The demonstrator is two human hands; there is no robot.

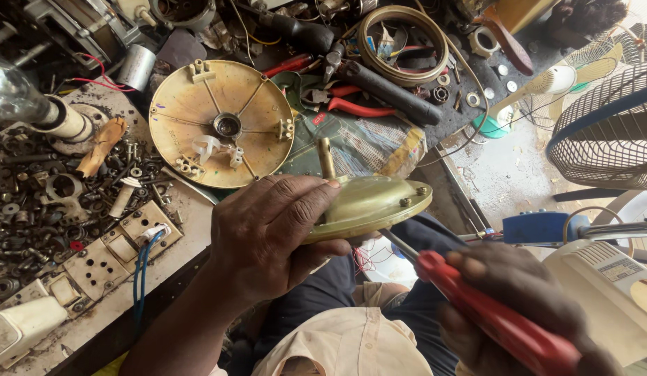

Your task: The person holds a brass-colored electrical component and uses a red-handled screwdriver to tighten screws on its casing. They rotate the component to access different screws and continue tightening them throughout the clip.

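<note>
Right hand (518,299) grip clamped on red screwdriver (497,317), left hand (274,233) grip around brass motor cover (368,205)

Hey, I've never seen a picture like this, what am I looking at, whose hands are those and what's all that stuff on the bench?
This is one picture from a camera worn on a person's head, looking down at their own two bare hands; there is no machine. The left hand grips a dull brass-coloured motor cover with a short shaft sticking up. The right hand holds a red-handled screwdriver, its tip under the cover's edge. On the cluttered bench lie a round brass plate, red pliers, a wire ring, a socket strip with blue wires, and a heap of nuts and screws. To the right stand a fan guard and other fan parts.
</note>
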